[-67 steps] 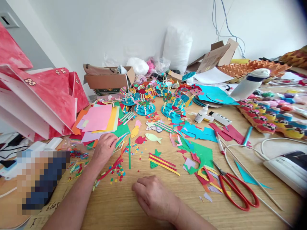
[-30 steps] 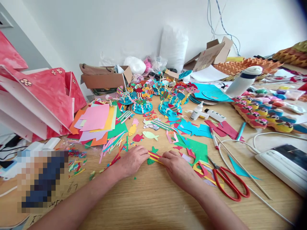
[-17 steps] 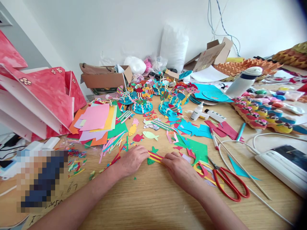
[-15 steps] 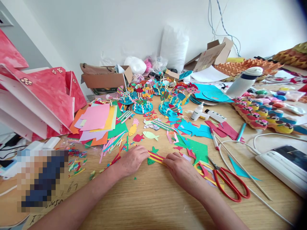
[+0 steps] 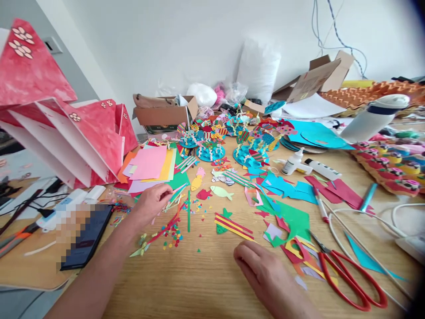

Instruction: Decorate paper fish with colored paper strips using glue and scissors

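Note:
My left hand [image 5: 153, 203] hangs over the left side of the table by a bunch of thin coloured paper strips [image 5: 176, 197]. Its fingers are bent together, and I cannot make out whether anything is between them. My right hand [image 5: 265, 270] rests closed on the wood near the front, knuckles up, with nothing showing in it. Just beyond it lie red and yellow paper strips [image 5: 236, 228], side by side across a green paper fish [image 5: 222, 227]. Farther back are a pale green paper fish [image 5: 222, 193], a red one [image 5: 203, 194] and a yellow one [image 5: 196, 183].
Red-handled scissors [image 5: 352, 274] lie right of my right hand among paper scraps. Left stands a stack of coloured paper [image 5: 149, 163]; a phone [image 5: 91, 239] lies nearer. Behind are blue-based paper fish models [image 5: 210, 153], a glue bottle [image 5: 292, 162] and a white bottle [image 5: 373, 118].
Both hands have let go of the red and yellow strips, which stay on the green fish. My left hand has moved left to the other strips; my right hand has drawn back. The view has shifted.

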Available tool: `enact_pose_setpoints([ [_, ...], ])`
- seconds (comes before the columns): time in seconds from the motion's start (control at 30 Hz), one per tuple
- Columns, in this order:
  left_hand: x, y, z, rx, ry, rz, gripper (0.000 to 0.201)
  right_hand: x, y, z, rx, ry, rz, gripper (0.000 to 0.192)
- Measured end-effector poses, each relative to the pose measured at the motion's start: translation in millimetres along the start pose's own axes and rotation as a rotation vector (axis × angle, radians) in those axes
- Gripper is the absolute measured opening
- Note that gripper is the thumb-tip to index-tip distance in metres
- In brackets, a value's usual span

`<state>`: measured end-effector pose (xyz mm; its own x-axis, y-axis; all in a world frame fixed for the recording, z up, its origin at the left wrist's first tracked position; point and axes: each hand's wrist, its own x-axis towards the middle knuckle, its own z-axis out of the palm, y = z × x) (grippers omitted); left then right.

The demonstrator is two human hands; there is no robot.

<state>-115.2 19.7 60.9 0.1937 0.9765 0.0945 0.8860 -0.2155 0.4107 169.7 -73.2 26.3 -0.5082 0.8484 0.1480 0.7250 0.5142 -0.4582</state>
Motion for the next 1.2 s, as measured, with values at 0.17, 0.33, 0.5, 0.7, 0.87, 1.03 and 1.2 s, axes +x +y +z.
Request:
enact_pose_setpoints([
  [0.17,-7.5,-17.7,11.5,0.139,-0.139,-0.052,0.019,-2.6,-6.0,14.8,0.043,-0.029,-0.011,0.020],
  [0.33,-13.1,-3.0,18.7,0.159,-0.188,0.052,0.019,-9.4,-3.3,18.4,0.072,-0.052,0.029,0.020],
  [0.5,-15.4,21.1,31.1,0.178,-0.284,0.199,0.017,-12.9,-4.5,19.9,0.078,-0.093,0.032,0.020],
  [0.7,-20.7,29.0,41.7,0.242,-0.301,0.198,0.021,-18.5,-1.8,22.8,0.051,-0.101,0.038,0.019],
  [0.87,-25.6,28.1,44.9,0.276,-0.326,0.292,0.021,-19.7,-1.9,23.2,0.036,-0.103,0.042,0.019],
  [1.03,-19.5,18.7,29.7,0.185,-0.225,0.249,0.016,-20.9,-1.6,21.7,0.049,-0.081,0.035,0.019],
  [1.2,-5.7,-15.8,-1.4,0.216,0.001,0.055,0.019,-23.4,1.3,23.8,0.039,-0.051,0.022,0.021],
])
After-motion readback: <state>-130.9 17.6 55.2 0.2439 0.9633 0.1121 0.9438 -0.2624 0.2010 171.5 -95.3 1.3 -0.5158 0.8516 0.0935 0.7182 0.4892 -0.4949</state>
